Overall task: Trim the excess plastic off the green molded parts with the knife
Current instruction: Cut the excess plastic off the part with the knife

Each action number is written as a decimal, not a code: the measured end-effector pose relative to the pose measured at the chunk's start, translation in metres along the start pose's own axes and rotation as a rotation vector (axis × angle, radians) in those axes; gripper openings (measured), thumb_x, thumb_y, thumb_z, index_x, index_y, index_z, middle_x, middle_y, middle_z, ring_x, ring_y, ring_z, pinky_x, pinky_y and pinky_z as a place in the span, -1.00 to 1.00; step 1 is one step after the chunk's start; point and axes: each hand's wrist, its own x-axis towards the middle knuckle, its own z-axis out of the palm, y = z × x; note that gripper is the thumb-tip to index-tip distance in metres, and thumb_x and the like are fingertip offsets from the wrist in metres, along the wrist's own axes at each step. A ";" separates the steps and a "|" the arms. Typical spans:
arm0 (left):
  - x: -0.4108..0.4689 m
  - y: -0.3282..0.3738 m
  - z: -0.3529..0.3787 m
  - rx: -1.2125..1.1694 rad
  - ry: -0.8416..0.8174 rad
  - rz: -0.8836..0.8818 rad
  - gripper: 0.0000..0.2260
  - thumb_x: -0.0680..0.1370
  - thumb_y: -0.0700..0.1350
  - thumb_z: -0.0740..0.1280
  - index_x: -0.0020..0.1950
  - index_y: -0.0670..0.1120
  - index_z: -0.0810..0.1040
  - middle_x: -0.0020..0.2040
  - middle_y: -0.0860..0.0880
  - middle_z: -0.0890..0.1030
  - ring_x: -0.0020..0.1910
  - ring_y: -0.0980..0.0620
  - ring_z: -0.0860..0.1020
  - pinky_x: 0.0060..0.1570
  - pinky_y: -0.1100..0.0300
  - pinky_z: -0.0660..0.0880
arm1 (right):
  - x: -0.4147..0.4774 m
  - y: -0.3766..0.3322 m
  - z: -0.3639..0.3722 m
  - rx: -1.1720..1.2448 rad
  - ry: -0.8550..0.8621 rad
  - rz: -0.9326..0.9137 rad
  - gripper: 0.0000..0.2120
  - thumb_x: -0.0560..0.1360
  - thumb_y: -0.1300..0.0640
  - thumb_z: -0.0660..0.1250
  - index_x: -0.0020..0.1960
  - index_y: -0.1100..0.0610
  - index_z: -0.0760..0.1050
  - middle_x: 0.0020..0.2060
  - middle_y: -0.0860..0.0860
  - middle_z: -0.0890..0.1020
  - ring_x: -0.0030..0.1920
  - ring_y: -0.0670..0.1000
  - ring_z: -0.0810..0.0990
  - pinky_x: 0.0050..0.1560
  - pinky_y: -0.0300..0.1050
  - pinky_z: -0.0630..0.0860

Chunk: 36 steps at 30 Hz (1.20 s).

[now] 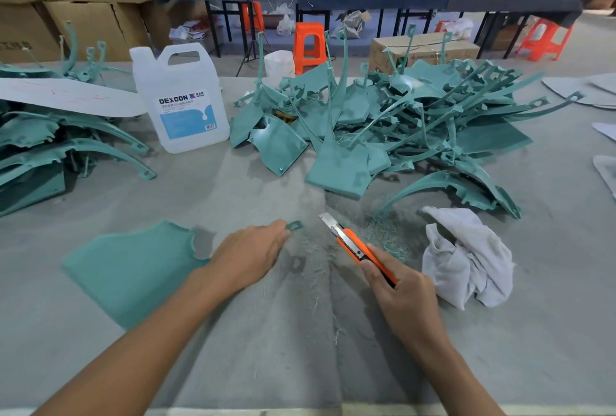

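One green molded part [133, 269] lies flat on the grey felt table [266, 332] at the near left. My left hand [250, 255] lies over its thin arm, and the fingertips hold the arm's looped end at the table's middle. My right hand [400, 292] grips an orange utility knife [353, 242]. Its blade is extended and points up-left, a short way right of that looped end and apart from it. A big heap of green parts [383, 122] fills the far middle and right. Another stack of green parts [50, 148] sits at the far left.
A white DEXCON jug [185, 98] stands between the stack and the heap. A crumpled white rag [466, 259] lies right of the knife, beside green shavings [386, 235]. Cardboard boxes, orange stools and other tables stand beyond the table's far edge.
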 end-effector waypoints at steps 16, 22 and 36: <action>-0.034 -0.015 -0.049 -0.497 0.537 -0.312 -0.76 0.43 0.15 0.53 -0.12 0.14 0.51 -0.20 0.19 0.59 -0.21 0.20 0.54 -0.18 0.27 0.46 | -0.003 0.003 -0.003 0.190 0.009 0.017 -0.71 0.54 -0.23 0.31 0.25 -0.39 0.52 -0.38 -0.17 0.63 -0.46 -0.18 0.44 -0.48 -0.16 0.40; -0.095 -0.074 -0.065 -0.272 0.336 -0.442 -0.80 0.40 0.02 0.58 -0.32 0.10 0.59 -0.30 0.21 0.62 -0.29 0.19 0.57 -0.23 0.20 0.42 | -0.003 0.002 -0.004 0.180 0.009 0.012 -0.71 0.55 -0.20 0.31 0.27 -0.36 0.54 -0.29 -0.33 0.65 -0.34 -0.20 0.59 -0.36 -0.43 0.43; -0.107 -0.025 -0.023 -0.054 -0.069 -0.395 0.15 0.15 0.72 0.07 0.62 0.10 0.16 0.57 -0.01 0.12 0.52 0.03 0.02 0.51 0.11 0.04 | -0.003 0.005 -0.002 0.204 0.112 0.054 -0.76 0.60 -0.14 0.32 0.20 -0.45 0.53 -0.37 -0.03 0.62 -0.47 -0.12 0.44 -0.52 -0.15 0.40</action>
